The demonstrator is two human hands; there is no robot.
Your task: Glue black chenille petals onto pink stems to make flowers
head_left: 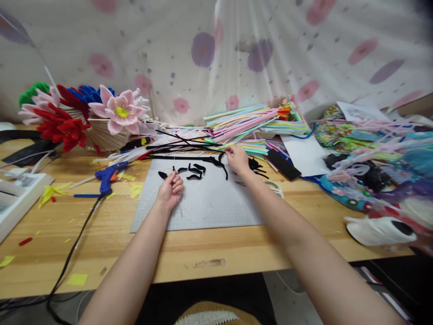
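Observation:
My left hand (pixel 171 189) is closed in a pinch above the left part of a grey cutting mat (pixel 216 203). A thin pale wire (pixel 180 208) hangs below its fingers, and a small black tip shows above them. My right hand (pixel 237 159) is closed at the mat's far edge, its fingertips at the upper end of a bent black pipe cleaner (pixel 221 159). Between the hands lie several short curved black pieces (pixel 194 176). A black leaf-shaped piece (pixel 163 174) sits just left of my left hand. Long black pipe cleaners (pixel 182 157) run along the mat's back edge.
A blue glue gun (pixel 107 178) with a trailing cable lies left of the mat. Fuzzy flowers (pixel 118 110) stand at the back left. Pastel pipe cleaners (pixel 243 124) are heaped behind the mat. A black block (pixel 283 164), white paper (pixel 304 155) and a white object (pixel 379 231) are right.

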